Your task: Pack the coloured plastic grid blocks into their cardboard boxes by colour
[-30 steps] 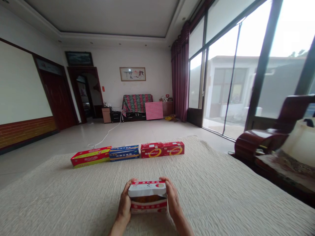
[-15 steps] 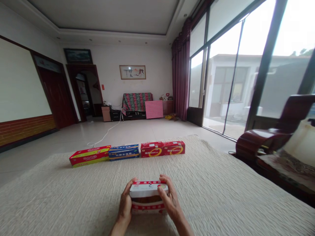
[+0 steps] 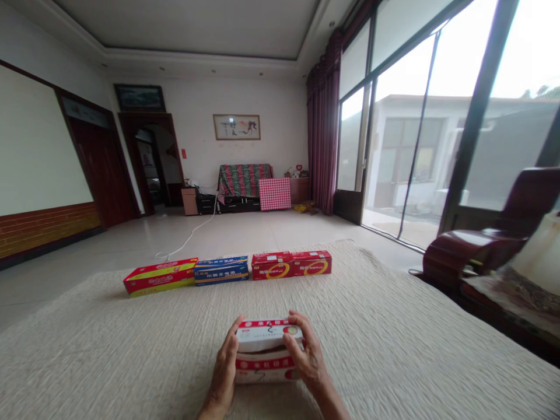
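A white and red cardboard box [image 3: 268, 333] with printed characters sits at the near middle of the textured cream cover [image 3: 184, 332]. Its top flap stands slightly apart from the front wall, leaving a narrow dark gap. My left hand [image 3: 225, 363] holds the box's left side, fingers reaching up to the far edge of the top. On the right, my right hand [image 3: 310, 359] grips the other side, its thumb lying over the top near the printed round mark. What is inside the box cannot be seen.
Beyond my hands a row holds a red and yellow-green box [image 3: 161, 277], a blue box [image 3: 222, 271] and two red boxes, one [image 3: 271, 267] beside the other [image 3: 312, 264]. A dark wooden armchair [image 3: 455, 251] stands at the right. A white cable [image 3: 189, 238] lies on the floor.
The gap under the box's top flap has narrowed, and more of the red and white front shows. Both hands have kept their hold and shifted slightly right in view.
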A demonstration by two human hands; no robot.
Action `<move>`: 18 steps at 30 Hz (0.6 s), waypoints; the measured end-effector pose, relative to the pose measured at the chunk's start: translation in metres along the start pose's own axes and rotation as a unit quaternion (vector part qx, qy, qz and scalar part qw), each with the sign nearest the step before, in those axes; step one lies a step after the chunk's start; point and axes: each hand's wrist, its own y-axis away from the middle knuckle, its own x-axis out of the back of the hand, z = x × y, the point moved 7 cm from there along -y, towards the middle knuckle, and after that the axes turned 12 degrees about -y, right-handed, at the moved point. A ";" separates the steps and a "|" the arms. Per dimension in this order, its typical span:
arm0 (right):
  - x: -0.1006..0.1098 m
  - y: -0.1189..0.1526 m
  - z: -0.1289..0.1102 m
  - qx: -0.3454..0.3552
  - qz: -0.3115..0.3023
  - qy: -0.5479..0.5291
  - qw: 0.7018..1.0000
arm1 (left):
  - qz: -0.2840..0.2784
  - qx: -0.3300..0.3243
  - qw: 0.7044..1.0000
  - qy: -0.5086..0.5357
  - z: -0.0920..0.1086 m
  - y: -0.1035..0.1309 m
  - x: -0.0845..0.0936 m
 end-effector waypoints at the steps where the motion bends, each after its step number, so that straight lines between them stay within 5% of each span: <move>1: 0.000 0.000 0.001 -0.001 0.002 -0.002 1.000 | -0.019 -0.012 1.000 -0.007 0.002 0.000 -0.002; 5: 0.000 0.000 -0.001 0.004 0.010 -0.003 1.000 | -0.066 -0.026 0.997 -0.025 0.003 -0.001 -0.006; 18: -0.006 0.003 -0.006 0.009 -0.004 -0.014 1.000 | -0.086 -0.030 0.996 -0.010 0.003 0.002 -0.012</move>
